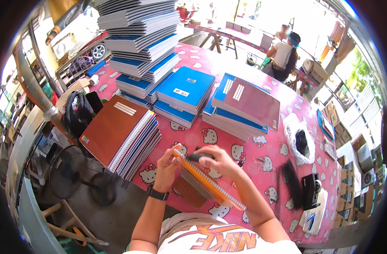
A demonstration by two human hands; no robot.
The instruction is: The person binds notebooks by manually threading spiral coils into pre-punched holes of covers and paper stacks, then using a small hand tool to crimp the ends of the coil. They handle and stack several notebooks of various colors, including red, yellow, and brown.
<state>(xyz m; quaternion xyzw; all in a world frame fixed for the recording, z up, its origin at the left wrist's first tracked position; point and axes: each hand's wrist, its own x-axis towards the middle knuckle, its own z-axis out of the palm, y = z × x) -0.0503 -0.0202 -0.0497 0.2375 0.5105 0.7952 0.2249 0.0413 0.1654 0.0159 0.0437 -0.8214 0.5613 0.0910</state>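
My left hand point(167, 166) pinches the upper end of a spiral notebook point(208, 180), tilted edge-on with an orange cover and a wire coil along its spine. Loose coil point(253, 211) sticks out past the lower end, by my right forearm. In my right hand point(219, 160) is a small black object point(197, 155), held against the coil side near the upper end; its kind is hidden by my fingers. Under the notebook lies a brown block-like piece point(190, 189) at the table edge. A stack of coiled notebooks with a brown cover point(111, 127) stands to the left.
Tall blue notebook piles point(138, 55), a lower blue stack point(187, 86) and a maroon-topped stack point(255, 101) stand beyond my hands. To the right lie a plastic bag point(299, 137), black coils point(291, 184) and a black device point(310, 190). Two people point(282, 55) sit far off. A fan point(68, 171) stands at left.
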